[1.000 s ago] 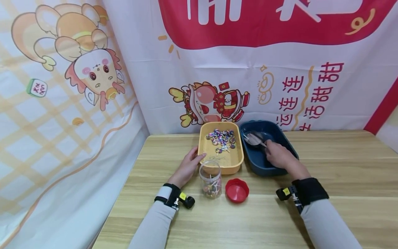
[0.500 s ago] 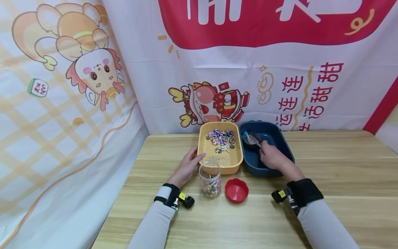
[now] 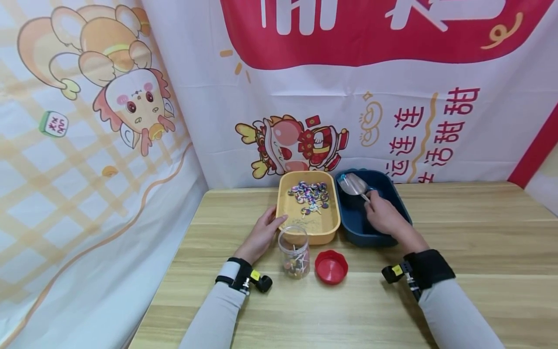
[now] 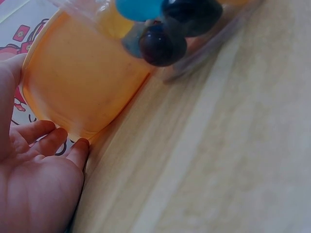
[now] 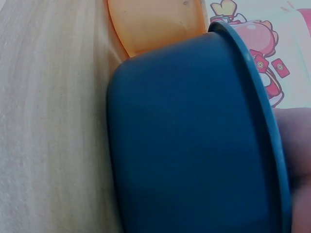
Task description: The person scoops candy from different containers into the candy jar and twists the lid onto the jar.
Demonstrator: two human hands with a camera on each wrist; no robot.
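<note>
My left hand [image 3: 263, 232] holds the near left corner of a yellow tray [image 3: 282, 194], thumb over its rim and fingers against the outer wall. Inside the tray lies a heap of small striped lollipops [image 3: 310, 193]. My right hand [image 3: 383, 213] grips the handle of a shiny scoop [image 3: 353, 184] raised inside the dark blue tray [image 3: 359, 228]. A bit of light blue shows at the scoop's far edge; what it carries is unclear. In the right wrist view, the blue tray's wall [image 5: 189, 136] hides the scoop and most of the hand.
A clear jar [image 3: 294, 245] partly filled with lollipops stands uncovered in front of the yellow tray. Beside it sits a red scalloped lid [image 3: 331, 267], hollow side up. Both trays stand side by side on the wooden table [image 3: 471, 232], close to a printed cloth backdrop [image 3: 405, 77].
The scoop has swung up and tilted within the blue tray. Earlier, the blue tray and my right hand shifted slightly left. My left hand stays where it was.
</note>
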